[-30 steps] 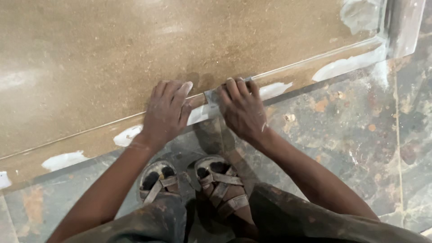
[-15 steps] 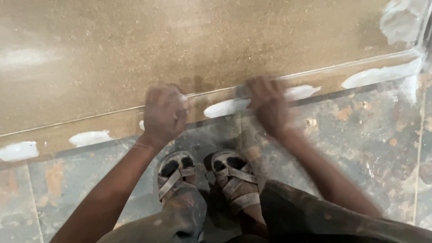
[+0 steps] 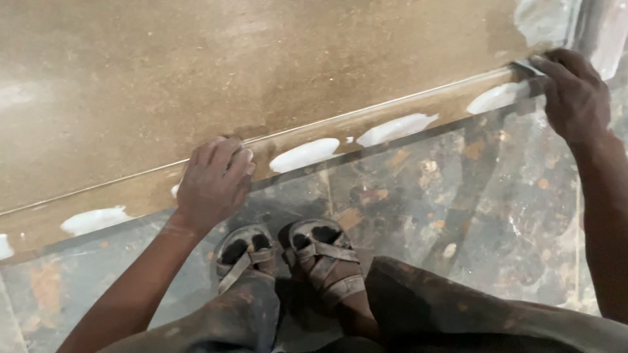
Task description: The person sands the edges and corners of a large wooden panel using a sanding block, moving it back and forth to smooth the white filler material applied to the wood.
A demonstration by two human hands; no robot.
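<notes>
head view looks down on a brown slab (image 3: 261, 72) lying flat across the far half of the scene, its thin near edge strip (image 3: 392, 108) running from the lower left up to the far right. white blobs of paste (image 3: 304, 155) sit spaced out along that strip, one just right of the left hand (image 3: 212, 180). the left hand rests palm down on the strip, fingers together and curled over the edge, clamped on nothing. the right hand (image 3: 575, 95) is well apart from it at the far right, fingers bent onto the slab's end near a pale upright corner (image 3: 605, 26); whether it grips the edge or only presses on it i cannot tell. near of the slab lies a mottled grey floor (image 3: 497, 209). two feet in dusty strapped sandals (image 3: 320, 255) stand side by side between the arms, just near of the left hand, with dark dirty trousers (image 3: 432, 307) at the bottom.
</notes>
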